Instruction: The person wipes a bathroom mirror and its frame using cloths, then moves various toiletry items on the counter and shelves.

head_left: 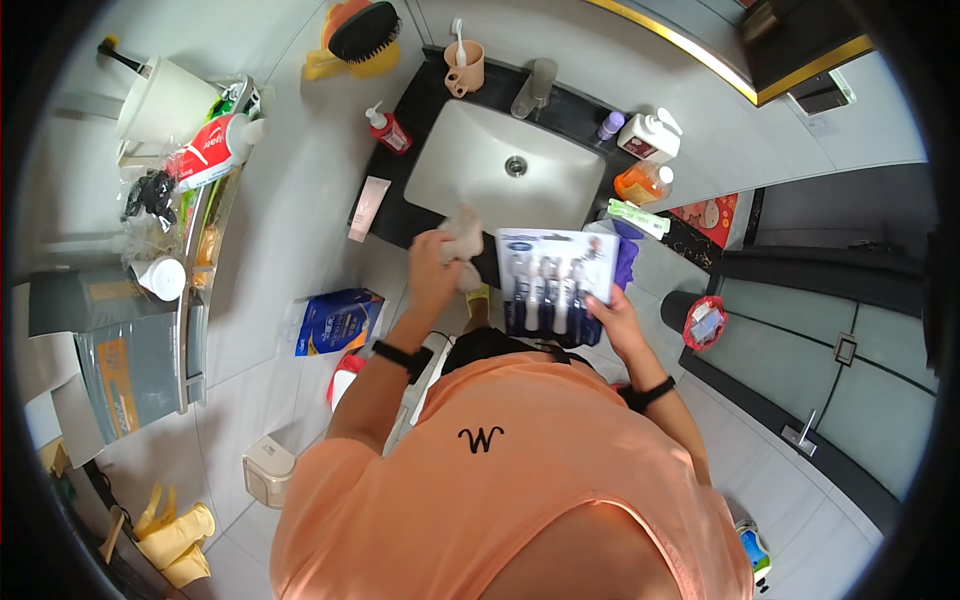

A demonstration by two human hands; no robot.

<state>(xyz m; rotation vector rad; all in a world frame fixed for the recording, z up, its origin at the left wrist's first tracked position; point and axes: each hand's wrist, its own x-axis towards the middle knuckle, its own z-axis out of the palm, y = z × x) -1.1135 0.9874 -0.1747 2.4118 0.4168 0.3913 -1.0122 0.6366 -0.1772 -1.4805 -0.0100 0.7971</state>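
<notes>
My right hand (617, 318) grips the lower right edge of a blister pack of toothbrushes (548, 255), held up in front of my body with its printed face toward me. The pack has a white and dark blue card with several brushes behind clear plastic. A crumpled beige cloth (464, 238) is in my left hand (431, 272), its fingers closed around it, at the front edge of the black counter (392, 220). Beyond both hands lies the white sink (470, 150). The pack hides part of the counter's front edge.
Around the sink stand a cup with a toothbrush (464, 68), a red pump bottle (388, 131), a pink tube (369, 208), a faucet (536, 88), a white pump bottle (650, 136) and an orange bottle (643, 184). A loaded wall shelf (215, 205) is left; a bin (683, 312) is right.
</notes>
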